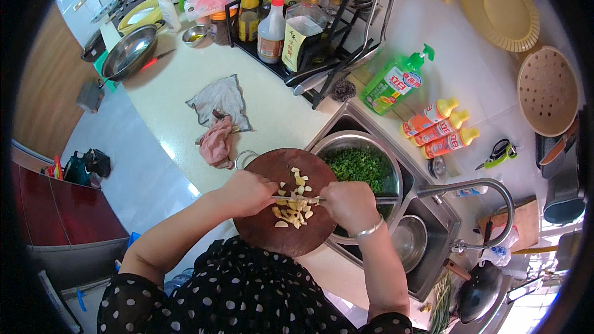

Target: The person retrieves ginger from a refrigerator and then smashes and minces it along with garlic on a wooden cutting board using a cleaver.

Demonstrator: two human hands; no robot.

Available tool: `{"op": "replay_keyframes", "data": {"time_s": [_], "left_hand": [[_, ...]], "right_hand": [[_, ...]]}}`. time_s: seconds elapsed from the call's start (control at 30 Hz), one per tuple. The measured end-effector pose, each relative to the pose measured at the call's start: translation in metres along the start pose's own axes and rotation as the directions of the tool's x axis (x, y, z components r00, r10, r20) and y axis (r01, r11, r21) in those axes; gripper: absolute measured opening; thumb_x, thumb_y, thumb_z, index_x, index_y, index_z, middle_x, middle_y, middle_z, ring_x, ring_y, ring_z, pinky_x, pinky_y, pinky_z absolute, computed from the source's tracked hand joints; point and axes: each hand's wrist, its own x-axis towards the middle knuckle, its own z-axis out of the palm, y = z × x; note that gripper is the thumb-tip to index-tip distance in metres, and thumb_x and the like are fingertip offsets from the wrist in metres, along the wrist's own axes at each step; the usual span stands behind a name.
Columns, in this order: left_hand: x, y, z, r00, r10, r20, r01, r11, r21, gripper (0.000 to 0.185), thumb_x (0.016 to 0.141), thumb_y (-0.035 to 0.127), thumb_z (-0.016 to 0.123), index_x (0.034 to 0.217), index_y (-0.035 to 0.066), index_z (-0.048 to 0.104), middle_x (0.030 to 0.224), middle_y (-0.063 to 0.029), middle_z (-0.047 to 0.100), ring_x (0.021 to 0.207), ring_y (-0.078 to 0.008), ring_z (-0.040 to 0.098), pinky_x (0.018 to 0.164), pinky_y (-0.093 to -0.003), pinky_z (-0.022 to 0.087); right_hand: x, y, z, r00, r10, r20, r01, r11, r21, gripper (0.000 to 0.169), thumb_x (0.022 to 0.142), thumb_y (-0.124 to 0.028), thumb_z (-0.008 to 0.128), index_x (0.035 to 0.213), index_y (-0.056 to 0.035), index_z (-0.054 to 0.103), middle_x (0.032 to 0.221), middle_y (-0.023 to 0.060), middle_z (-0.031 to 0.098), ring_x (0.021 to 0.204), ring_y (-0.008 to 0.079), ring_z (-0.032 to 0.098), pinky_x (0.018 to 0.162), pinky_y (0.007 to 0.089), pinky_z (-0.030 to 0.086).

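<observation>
A round dark wooden cutting board [264, 232] lies in front of me with pieces of peeled garlic [297, 215] spread over its middle. A knife blade [297, 198], seen nearly edge-on, crosses the garlic. My right hand [350, 206], with a bracelet at the wrist, is closed round the knife near the board's right edge. At the blade's other end, my left hand [248, 193] grips its tip with fingers bent. Just right of the board, a steel pot [394, 167] of chopped greens [359, 169] sits over the sink, partly behind my right hand.
A double sink [429, 260] with a faucet [506, 204] and metal bowl [410, 243] lies right. A grey cloth [218, 97] and pink cloth [216, 141] lie beyond the board. A black rack [278, 67] holds seasoning bottles. A pan [132, 53] stands far left.
</observation>
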Motion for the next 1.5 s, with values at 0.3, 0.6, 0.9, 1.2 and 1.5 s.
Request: {"op": "replay_keyframes", "data": {"time_s": [0.3, 0.6, 0.9, 1.2, 1.5], "left_hand": [[0.006, 0.003, -0.001, 0.994, 0.058, 0.094, -0.062, 0.997, 0.039, 0.016, 0.077, 0.021, 0.062, 0.082, 0.007, 0.062, 0.075, -0.0088, 0.066, 0.073, -0.0282, 0.066, 0.06, -0.0401, 0.052], [0.009, 0.002, 0.006, 0.986, 0.085, 0.146, -0.095, 0.993, 0.064, 0.016, 0.074, 0.022, 0.066, 0.081, 0.009, 0.062, 0.075, -0.0068, 0.065, 0.075, -0.0269, 0.065, 0.062, -0.039, 0.052], [-0.013, -0.013, -0.004, 0.955, 0.297, 0.008, -0.293, 0.947, -0.129, 0.013, 0.071, 0.017, 0.065, 0.077, 0.008, 0.058, 0.072, -0.0049, 0.06, 0.071, -0.0253, 0.063, 0.059, -0.0374, 0.051], [-0.009, -0.004, 0.002, 0.969, 0.244, 0.037, -0.243, 0.97, -0.017, 0.013, 0.073, 0.021, 0.064, 0.077, 0.009, 0.058, 0.071, -0.0048, 0.062, 0.071, -0.0256, 0.064, 0.058, -0.0382, 0.051], [-0.002, 0.001, 0.009, 0.992, 0.126, 0.024, -0.128, 0.99, 0.065, 0.016, 0.076, 0.024, 0.064, 0.078, 0.008, 0.06, 0.07, -0.0076, 0.062, 0.07, -0.0274, 0.065, 0.059, -0.0402, 0.052]], "right_hand": [[-0.017, -0.005, 0.017, 0.998, 0.053, 0.02, -0.054, 0.996, 0.066, 0.015, 0.081, -0.024, 0.063, 0.074, -0.0106, 0.067, 0.071, 0.0066, 0.062, 0.069, 0.0276, 0.064, 0.06, 0.0407, 0.05], [-0.025, -0.008, 0.023, 0.999, 0.041, 0.004, -0.042, 0.993, 0.115, 0.012, 0.079, -0.013, 0.058, 0.07, -0.0077, 0.064, 0.073, 0.01, 0.064, 0.067, 0.0282, 0.066, 0.057, 0.0389, 0.052], [-0.056, -0.075, 0.001, 0.996, 0.077, -0.037, -0.076, 0.997, 0.025, 0.004, 0.075, -0.009, 0.056, 0.077, -0.0057, 0.058, 0.069, 0.0079, 0.059, 0.061, 0.0237, 0.064, 0.051, 0.0343, 0.051], [-0.048, -0.043, 0.018, 0.996, 0.043, -0.083, -0.036, 0.996, 0.08, 0.005, 0.077, -0.011, 0.056, 0.074, -0.008, 0.058, 0.07, 0.0081, 0.06, 0.064, 0.0251, 0.065, 0.054, 0.036, 0.052], [-0.034, -0.019, 0.027, 0.998, 0.057, -0.024, -0.053, 0.992, 0.115, 0.011, 0.083, -0.018, 0.059, 0.077, -0.0087, 0.062, 0.072, 0.0077, 0.062, 0.067, 0.029, 0.064, 0.059, 0.0403, 0.051]]}}
